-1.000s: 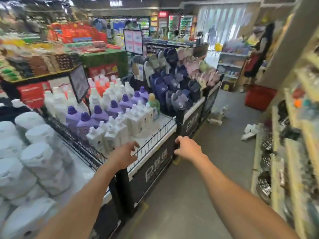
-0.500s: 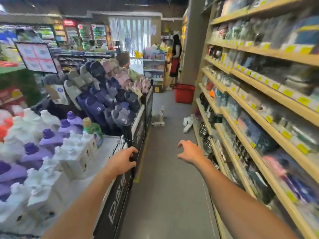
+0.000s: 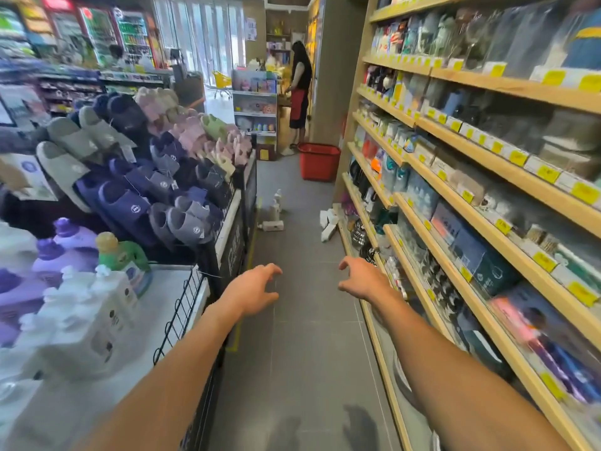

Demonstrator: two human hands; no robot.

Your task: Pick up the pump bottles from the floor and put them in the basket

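- Currently both of your grips are empty: the left grip (image 3: 257, 289) and the right grip (image 3: 361, 278) hang out in front of you over the floor (image 3: 302, 336), fingers spread and loosely hooked, holding nothing.
- The pump bottles (image 3: 274, 209) lie well ahead of you, down the aisle.
  - One cluster is near the foot of the slipper stand (image 3: 227, 229).
  - The other bottles by the shelf (image 3: 329, 224) lie against the base of the shelving (image 3: 422, 203) on your right.
- The red basket (image 3: 318, 164) sits on the floor beyond both clusters, close to the shelving side.
- Handling, as a judgement:
  - The bottles look like stiff white plastic with smooth sides, probably fairly heavy if full.
  - Wrap the body or the neck under the pump. The pump head itself may twist or give, so don't lift by it.
  - Take the ones lying down around the middle.
- The count:
  - The cluster by the slipper stand looks like three, two upright and one on its side.
  - The ones by the shelf are tumbled together, two or three, too blurred to tell.
  - You have one basket.
- A person (image 3: 299, 92) stands past the basket at the far end.
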